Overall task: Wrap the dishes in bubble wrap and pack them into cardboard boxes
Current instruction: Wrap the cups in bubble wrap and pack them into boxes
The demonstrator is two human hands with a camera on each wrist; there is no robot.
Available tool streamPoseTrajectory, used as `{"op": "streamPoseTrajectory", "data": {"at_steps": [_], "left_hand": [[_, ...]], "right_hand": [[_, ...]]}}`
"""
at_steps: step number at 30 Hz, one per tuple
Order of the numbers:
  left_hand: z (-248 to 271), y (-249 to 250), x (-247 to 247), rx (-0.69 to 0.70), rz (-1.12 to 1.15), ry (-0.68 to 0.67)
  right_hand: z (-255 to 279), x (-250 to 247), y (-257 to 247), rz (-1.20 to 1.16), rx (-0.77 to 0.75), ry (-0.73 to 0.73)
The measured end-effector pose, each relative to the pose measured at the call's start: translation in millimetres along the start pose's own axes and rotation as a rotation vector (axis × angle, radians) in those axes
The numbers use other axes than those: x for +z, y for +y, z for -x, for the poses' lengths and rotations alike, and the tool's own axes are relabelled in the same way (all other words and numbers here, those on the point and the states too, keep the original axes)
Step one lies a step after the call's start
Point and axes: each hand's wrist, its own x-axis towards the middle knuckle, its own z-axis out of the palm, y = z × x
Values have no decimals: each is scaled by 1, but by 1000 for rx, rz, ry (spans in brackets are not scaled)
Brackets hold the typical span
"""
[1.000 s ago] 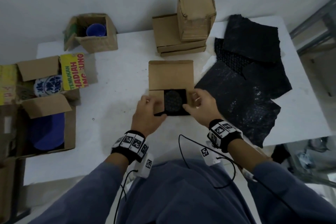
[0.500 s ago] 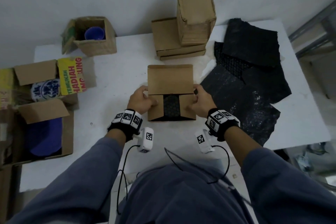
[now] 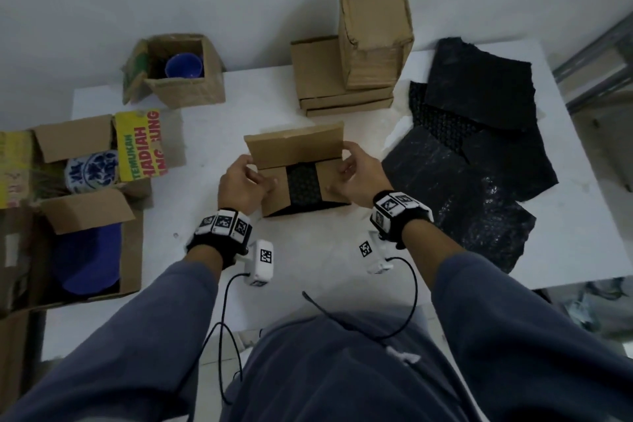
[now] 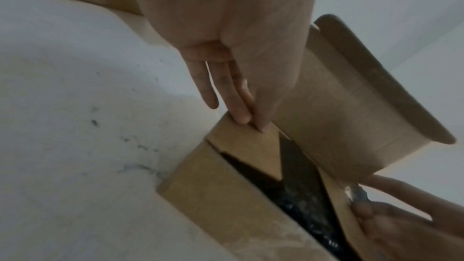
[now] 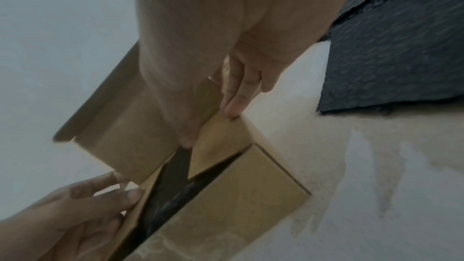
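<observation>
A small cardboard box (image 3: 330,183) sits at the table's middle. Inside it lies a dish in black bubble wrap (image 3: 303,183), showing through the gap between the two folded-in side flaps. The lid flap (image 3: 294,151) stands raised at the back. My left hand (image 3: 239,185) pinches the lid's left edge, and its fingers (image 4: 241,110) touch the left side flap. On the other side, my right hand (image 3: 359,175) pinches the lid's right edge, its fingers (image 5: 233,104) on the right side flap. In the wrist views the box (image 4: 213,195) (image 5: 238,195) shows its dark opening.
Black bubble wrap sheets (image 3: 479,164) cover the table's right. Flat cardboard boxes (image 3: 329,79) are stacked at the back, one upright box (image 3: 376,38) on top. Left: an open box with a blue cup (image 3: 183,67), a patterned dish (image 3: 90,171) and a blue plate (image 3: 89,257).
The side flaps have been folded in over the wrapped dish. Both hands moved from the box's front to the lid's edges, and the lid has risen from lying flat.
</observation>
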Motion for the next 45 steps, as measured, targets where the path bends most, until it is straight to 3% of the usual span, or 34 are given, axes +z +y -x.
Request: {"op": "streamPoseTrajectory", "data": {"at_steps": [2, 7, 10, 20, 32, 37, 42, 45], "left_hand": [[10, -1, -4, 52, -10, -29], [43, -8, -24, 114, 184, -277], [53, -13, -31, 117, 207, -333], [56, -24, -22, 122, 251, -188], [65, -34, -14, 466, -287, 57], [60, -40, -14, 501, -265, 30], [64, -42, -10, 647, -468, 127], [58, -31, -6, 714, -596, 82]], "right_hand": [[9, -5, 6, -53, -44, -4], [27, -15, 13, -144, -105, -67], [30, -15, 13, -145, -119, -53], [38, -4, 18, 45, -206, 56], [42, 17, 38, 172, -341, 140], [41, 17, 40, 153, -323, 146], [46, 17, 37, 230, -406, 204], [39, 16, 26, 353, -405, 203]]}}
